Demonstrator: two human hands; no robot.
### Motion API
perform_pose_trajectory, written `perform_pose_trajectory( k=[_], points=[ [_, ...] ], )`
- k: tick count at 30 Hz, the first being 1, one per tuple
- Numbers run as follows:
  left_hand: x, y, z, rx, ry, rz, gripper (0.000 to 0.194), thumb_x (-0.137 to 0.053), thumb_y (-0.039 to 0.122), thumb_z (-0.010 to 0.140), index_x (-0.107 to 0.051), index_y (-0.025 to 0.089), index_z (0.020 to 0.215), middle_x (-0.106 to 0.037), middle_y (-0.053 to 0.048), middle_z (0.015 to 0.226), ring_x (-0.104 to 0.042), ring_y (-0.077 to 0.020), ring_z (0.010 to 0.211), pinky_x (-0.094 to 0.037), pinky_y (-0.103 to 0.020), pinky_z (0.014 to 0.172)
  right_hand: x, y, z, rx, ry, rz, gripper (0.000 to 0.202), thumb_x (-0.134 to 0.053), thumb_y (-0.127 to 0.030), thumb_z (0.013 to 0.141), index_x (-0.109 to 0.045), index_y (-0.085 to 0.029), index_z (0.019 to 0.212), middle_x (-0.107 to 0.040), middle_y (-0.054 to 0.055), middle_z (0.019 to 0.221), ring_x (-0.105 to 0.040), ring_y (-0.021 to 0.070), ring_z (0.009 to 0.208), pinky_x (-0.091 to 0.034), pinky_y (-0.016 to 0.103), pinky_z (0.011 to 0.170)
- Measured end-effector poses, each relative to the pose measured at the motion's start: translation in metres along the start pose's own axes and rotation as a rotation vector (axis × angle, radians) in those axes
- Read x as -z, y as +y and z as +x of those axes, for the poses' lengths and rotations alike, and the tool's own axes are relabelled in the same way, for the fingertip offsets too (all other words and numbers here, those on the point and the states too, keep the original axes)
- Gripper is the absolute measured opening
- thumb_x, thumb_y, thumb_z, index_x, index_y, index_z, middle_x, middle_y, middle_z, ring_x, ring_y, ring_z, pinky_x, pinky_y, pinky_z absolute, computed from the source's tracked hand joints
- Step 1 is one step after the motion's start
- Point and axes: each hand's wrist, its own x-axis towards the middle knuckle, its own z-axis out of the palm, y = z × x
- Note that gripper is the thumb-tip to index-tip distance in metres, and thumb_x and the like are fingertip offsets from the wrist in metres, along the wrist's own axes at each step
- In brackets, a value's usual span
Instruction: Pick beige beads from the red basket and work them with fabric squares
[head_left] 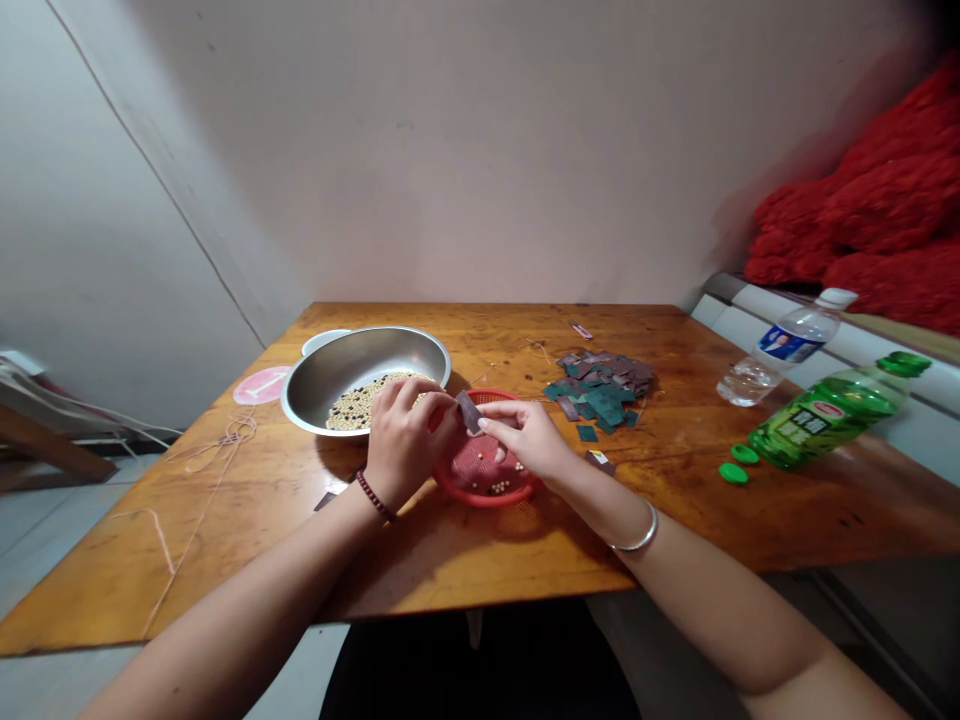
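Note:
Above a red plastic basket (487,499), my two hands meet at a small dark purplish packet (469,412). My right hand (525,432) pinches the packet's lower right side between thumb and fingers. My left hand (409,430) is closed at its left edge, the fingertips partly hidden. A few pale beads (501,488) and some dark ones lie in the basket. Left of it stands a steel bowl (367,350) holding many pale and black beads (360,400). A heap of dark green and purplish packets (604,385) lies to the right.
A clear water bottle (784,345) and a green drink bottle (832,415) stand at the right, near two green caps (735,473). Loose string (217,470) and a pink round disc (260,386) lie left on the wooden table (420,580). Red fluffy material (877,200) is piled beyond.

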Motion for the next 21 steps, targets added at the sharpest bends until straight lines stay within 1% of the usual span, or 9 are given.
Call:
perform_pose_trajectory(
  k=[4,12,16,21],
  points=[
    [0.0013,0.0012,0.0015,0.018,-0.035,-0.019,0.010,-0.058,0.030,0.082,-0.064,0.022,0.080,-0.062,-0.002,0.091,-0.050,-0.0187,0.088,-0.040,-0.036,0.085,-0.0002,-0.0022,-0.0003,-0.003,-0.004,-0.012,0.032,-0.060,-0.027,0.073,-0.068,-0.013,0.100,-0.070,0.007,0.084,-0.049,0.0040,0.040,-0.039,0.016,0.035],
    [0.0010,-0.0001,0.0008,-0.002,-0.016,-0.014,0.008,-0.059,0.029,0.081,-0.063,0.022,0.080,-0.061,-0.001,0.091,-0.050,-0.0182,0.088,-0.040,-0.036,0.085,-0.0024,-0.0070,-0.0005,-0.030,0.039,-0.020,0.031,-0.059,-0.023,0.073,-0.067,-0.010,0.099,-0.070,0.008,0.084,-0.048,0.0033,0.039,-0.040,0.016,0.035],
    [0.0019,0.0016,0.0002,-0.043,-0.015,-0.007,0.008,-0.059,0.029,0.080,-0.063,0.022,0.081,-0.061,-0.002,0.091,-0.050,-0.0187,0.089,-0.039,-0.037,0.086,-0.0026,-0.0075,-0.0003,-0.058,0.053,-0.027,0.030,-0.059,-0.023,0.073,-0.067,-0.010,0.099,-0.070,0.008,0.083,-0.049,0.0038,0.039,-0.041,0.016,0.035],
    [0.0057,0.0085,-0.0005,-0.136,-0.065,-0.021,0.008,-0.059,0.028,0.081,-0.062,0.021,0.082,-0.061,-0.002,0.093,-0.049,-0.0180,0.090,-0.040,-0.034,0.085,-0.0027,-0.0054,0.0006,-0.040,0.047,-0.019,0.028,-0.058,-0.022,0.073,-0.067,-0.011,0.098,-0.070,0.007,0.086,-0.050,0.0044,0.041,-0.042,0.016,0.035]
  ],
)
